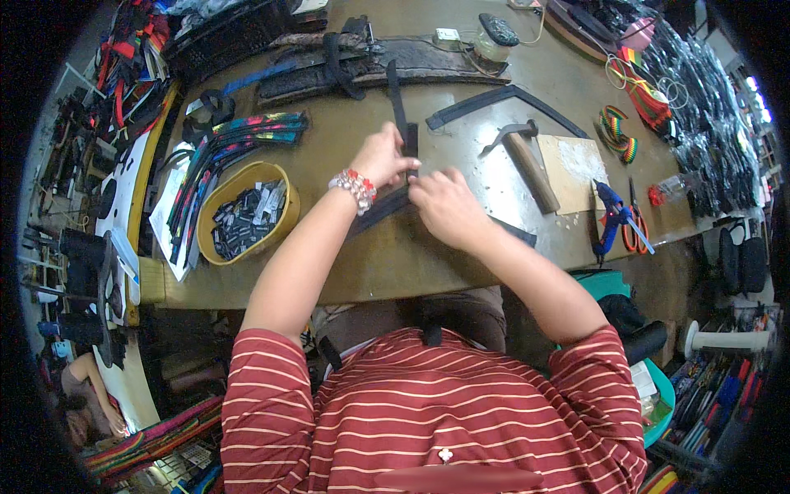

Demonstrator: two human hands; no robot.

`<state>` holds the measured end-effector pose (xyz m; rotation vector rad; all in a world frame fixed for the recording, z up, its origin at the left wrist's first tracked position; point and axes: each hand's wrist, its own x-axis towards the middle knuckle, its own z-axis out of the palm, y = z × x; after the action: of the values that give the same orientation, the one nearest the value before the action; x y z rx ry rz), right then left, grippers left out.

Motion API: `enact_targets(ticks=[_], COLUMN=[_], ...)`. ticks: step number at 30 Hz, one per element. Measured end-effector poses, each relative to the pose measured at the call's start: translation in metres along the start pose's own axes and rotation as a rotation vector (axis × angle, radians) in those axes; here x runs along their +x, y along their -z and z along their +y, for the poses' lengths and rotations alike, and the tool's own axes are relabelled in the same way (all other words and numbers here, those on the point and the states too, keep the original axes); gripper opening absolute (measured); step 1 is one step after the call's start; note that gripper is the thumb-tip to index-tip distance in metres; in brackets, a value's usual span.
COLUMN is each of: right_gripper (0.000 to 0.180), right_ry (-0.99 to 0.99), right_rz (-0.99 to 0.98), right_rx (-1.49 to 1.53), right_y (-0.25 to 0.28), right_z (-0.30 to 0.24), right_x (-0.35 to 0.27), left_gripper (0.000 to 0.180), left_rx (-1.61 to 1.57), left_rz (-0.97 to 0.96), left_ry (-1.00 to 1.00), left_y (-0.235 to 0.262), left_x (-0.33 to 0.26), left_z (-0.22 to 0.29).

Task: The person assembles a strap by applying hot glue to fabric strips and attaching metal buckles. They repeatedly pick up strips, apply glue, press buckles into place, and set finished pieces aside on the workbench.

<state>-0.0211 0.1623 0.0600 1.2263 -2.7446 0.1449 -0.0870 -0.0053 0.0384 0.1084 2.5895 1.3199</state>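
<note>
Strap (401,107) runs straight away from me on the surface (461,247), long axis front-to-back. My left hand (380,156) pinches its near end; my right hand (444,206) presses fingers-together just beside.

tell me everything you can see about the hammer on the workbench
The hammer lies flat on the brown workbench, to the right of the person's right hand. It has a dark grey metal head pointing left and a thick, pale wooden handle running down and right. The handle lies along the left edge of a tan board. No hand touches it.
</note>
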Motion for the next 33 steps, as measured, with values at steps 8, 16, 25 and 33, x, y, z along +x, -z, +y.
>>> enact_targets(ticks=[8,16,25,33], right_gripper=[0.05,0.046,0.053,0.049], right_ry=[-0.885,-0.821,-0.524,-0.577], right_rz=[0.131,0.408,0.404,0.212], right_rx=[-0.464,0.587,0.509,0.654], right_y=[-0.019,0.05,0.021,0.023], right_z=[0.114,-0.006,-0.05,-0.026], right_x=[-0.079,-0.095,-0.116,-0.126], left_gripper=[0.073,0.073,0.077,0.061], left_rx=[0.69,0.611,0.613,0.626], left_rz=[0.095,0.056,0.075,0.185], left_ry=[-0.191,-0.377,-0.354,-0.482], left_y=[-0.074,-0.091,-0.093,-0.1], left_x=[-0.127,-0.165,-0.169,-0.171], left_z=[0.01,0.011,0.007,0.001])
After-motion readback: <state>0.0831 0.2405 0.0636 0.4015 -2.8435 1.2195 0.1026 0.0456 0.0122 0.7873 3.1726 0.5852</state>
